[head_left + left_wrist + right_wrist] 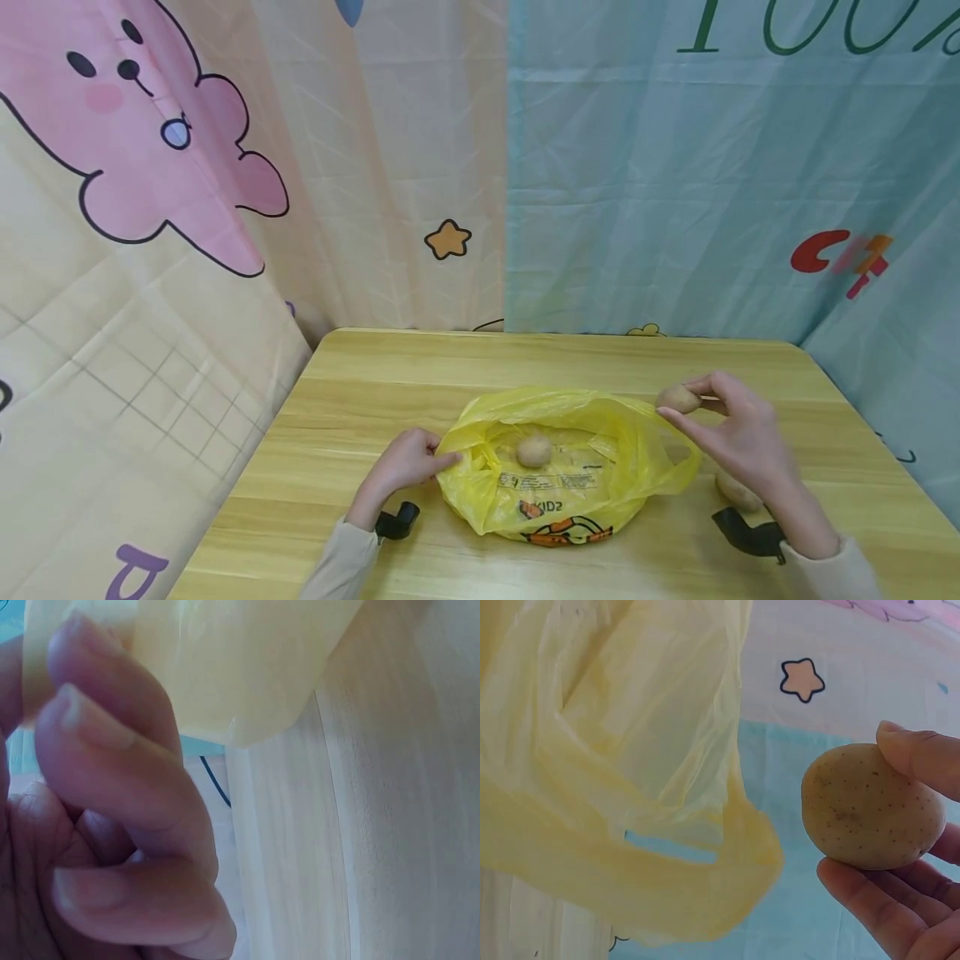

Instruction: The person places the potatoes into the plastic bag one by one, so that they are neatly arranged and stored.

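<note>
A yellow plastic bag (480, 508) lies on the table with its mouth spread upward, printed in black and orange along its front. Inside it sits one potato (534, 451). My left hand (405, 464) pinches the bag's left rim, thumb over the edge; in the left wrist view its curled fingers (127, 765) are close beside the thin yellow film. Between thumb and fingers, my right hand (742, 433) holds another potato (874, 806), brown and speckled, just past the bag's right handle loop (705, 892). A further potato (735, 492) rests on the table, partly hidden by the right wrist.
The wooden table (390, 367) has rounded back corners. Printed curtains (405, 167) hang behind it and at both sides. Black wrist camera mounts (750, 536) sit on both wrists, near the sleeves.
</note>
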`<state>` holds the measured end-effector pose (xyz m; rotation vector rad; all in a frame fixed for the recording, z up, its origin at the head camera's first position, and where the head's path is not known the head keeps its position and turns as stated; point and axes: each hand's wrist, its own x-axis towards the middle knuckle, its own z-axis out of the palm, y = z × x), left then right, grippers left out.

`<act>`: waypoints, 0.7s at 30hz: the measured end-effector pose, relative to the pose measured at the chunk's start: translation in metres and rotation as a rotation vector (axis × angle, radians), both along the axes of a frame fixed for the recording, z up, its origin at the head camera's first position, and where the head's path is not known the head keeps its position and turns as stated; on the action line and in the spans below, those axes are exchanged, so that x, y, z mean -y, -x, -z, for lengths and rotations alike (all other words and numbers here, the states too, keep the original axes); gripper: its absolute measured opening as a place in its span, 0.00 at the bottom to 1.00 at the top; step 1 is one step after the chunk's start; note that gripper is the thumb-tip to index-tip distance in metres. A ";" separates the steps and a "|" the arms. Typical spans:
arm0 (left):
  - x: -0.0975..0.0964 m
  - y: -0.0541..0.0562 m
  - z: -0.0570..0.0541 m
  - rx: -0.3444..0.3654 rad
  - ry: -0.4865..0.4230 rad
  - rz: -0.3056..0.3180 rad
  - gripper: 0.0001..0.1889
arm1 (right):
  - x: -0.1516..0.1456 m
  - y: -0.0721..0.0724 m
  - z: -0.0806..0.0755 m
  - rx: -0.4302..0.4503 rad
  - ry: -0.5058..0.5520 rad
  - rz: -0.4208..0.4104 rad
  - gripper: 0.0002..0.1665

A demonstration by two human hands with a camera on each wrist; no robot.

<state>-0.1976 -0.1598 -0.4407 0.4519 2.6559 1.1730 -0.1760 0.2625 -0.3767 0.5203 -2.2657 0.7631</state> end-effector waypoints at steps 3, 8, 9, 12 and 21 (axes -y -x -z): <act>0.000 -0.001 0.000 0.001 -0.003 0.001 0.16 | 0.005 0.001 0.000 0.020 0.001 -0.053 0.27; 0.000 -0.001 -0.001 0.000 0.000 0.001 0.16 | 0.013 0.002 0.000 0.047 0.016 -0.141 0.28; 0.000 -0.001 -0.001 -0.001 0.000 0.002 0.16 | 0.014 0.002 0.000 0.051 0.014 -0.147 0.28; 0.000 -0.001 -0.001 -0.001 0.003 0.003 0.16 | 0.018 0.003 -0.001 0.054 0.015 -0.155 0.27; 0.000 0.001 0.002 0.002 0.003 0.000 0.16 | 0.032 0.010 -0.001 0.111 -0.024 -0.208 0.25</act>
